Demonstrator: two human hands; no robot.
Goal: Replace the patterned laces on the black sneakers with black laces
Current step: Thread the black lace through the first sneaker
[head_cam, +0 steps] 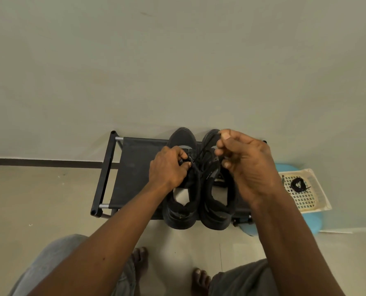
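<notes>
Lacing under way: left hand grips one sneaker, right hand pinches black lace; second lace unused in basket.

Left sneaker and right sneaker side by side on shoe rack, toes toward wall behind. Basket on stool just right of rack; coiled lace lies in basket.
</notes>
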